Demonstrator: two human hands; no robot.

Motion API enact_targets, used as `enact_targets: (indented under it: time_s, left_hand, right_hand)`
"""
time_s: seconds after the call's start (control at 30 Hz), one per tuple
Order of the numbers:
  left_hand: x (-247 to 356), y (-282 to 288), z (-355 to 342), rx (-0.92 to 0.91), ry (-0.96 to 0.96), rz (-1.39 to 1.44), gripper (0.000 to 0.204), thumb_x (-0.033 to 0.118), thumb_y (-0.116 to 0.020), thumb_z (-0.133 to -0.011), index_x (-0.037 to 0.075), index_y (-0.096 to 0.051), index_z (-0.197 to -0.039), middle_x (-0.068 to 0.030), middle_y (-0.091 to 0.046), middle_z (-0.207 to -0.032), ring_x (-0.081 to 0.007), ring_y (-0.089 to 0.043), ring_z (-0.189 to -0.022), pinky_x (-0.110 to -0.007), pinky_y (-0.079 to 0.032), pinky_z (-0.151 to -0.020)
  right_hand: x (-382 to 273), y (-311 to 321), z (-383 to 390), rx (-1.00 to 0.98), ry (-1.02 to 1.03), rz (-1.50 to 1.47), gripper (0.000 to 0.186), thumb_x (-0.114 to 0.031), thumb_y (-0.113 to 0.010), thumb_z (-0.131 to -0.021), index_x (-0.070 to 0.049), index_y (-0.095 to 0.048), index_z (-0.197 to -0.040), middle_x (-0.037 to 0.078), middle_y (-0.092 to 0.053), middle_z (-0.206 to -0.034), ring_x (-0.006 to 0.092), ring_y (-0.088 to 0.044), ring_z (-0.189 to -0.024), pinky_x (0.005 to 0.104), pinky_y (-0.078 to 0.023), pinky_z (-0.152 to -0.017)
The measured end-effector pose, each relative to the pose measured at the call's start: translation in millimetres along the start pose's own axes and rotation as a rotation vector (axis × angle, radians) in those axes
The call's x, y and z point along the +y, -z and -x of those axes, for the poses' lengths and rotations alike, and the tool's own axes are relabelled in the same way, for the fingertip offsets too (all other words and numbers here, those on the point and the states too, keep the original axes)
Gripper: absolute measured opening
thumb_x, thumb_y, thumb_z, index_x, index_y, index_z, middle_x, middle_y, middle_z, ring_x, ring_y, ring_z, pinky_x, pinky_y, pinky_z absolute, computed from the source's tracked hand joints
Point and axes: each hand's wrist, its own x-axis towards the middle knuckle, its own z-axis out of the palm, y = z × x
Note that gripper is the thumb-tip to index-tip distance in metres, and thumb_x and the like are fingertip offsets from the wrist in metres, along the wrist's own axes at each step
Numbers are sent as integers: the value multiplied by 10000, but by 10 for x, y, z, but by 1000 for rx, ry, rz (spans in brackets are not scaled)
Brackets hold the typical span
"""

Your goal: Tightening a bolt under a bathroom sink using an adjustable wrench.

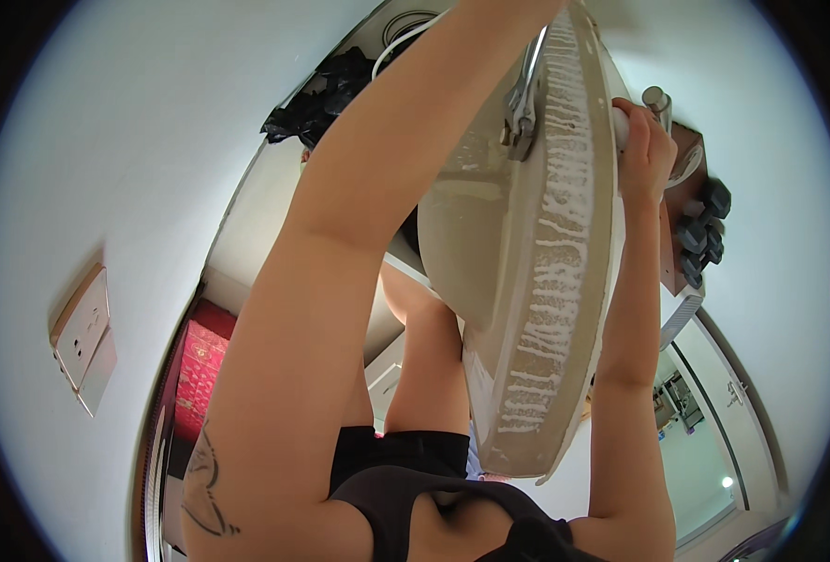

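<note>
A large off-white washbasin (466, 253) fills the middle of the view, its long outer edge running steeply up to the top. Dense white streaks (565, 169) mark the flat band along that edge. A chrome tap (524, 108) is at the basin's upper part. My left arm reaches over the basin and leaves the view at the top, so that hand is hidden. On the basin's right side, my right hand (649, 155) has its fingers curled on a white rounded object (619, 128), mostly covered by the fingers and the basin edge.
Black plastic bags (326, 98) and a white cable lie at the upper left. A metal cylinder (657, 99) stands just beyond my right hand, with dark dumbbells (700, 234) beside a brown surface. A wall socket (82, 328) is at left, red patterned cloth (201, 365) below.
</note>
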Motion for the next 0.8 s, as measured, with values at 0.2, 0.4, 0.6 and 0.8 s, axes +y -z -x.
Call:
enact_targets:
  time_s: [0.2,0.4,0.6,0.8]
  left_hand:
    - [-298,35,-202,136,294,-200,612,587,-484,-884,46,-513,-600,-64,-480,-563,-198,-445,-503,-384,-364,-479]
    - [-991,318,-669,272,227,-427,681,615,-483,-870,-46,-646,-856,-179,-664,-875,-312,-642,-808,-443,-492,-727]
    - [-1571,362,-614,197,292,-659,525,410,-478,-908,-75,-628,-1040,-259,-611,-1119,-354,-600,-1055,-453,-475,-879]
    - [-1806,849,-922,-124,-222,-1324,303,105,-469,-863,-53,-622,-1072,-288,-594,-1132,-363,-590,-1082,-467,-470,-905]
  right_hand:
    - [89,-6,57,-19,-36,-7,382,-232,-375,-923,-20,-692,-903,150,-658,-790,283,-624,-695,323,-471,-677]
    - [12,-88,25,20,-31,-21,397,-242,-378,-926,-9,-699,-902,130,-656,-772,230,-614,-689,298,-466,-675]
    - [178,28,83,28,3,75,411,-245,-375,-930,-1,-703,-891,115,-663,-767,195,-609,-692,281,-463,-677]
    - [70,-133,57,61,5,-37,420,-246,-370,-934,7,-703,-891,105,-675,-772,175,-608,-693,266,-460,-685]
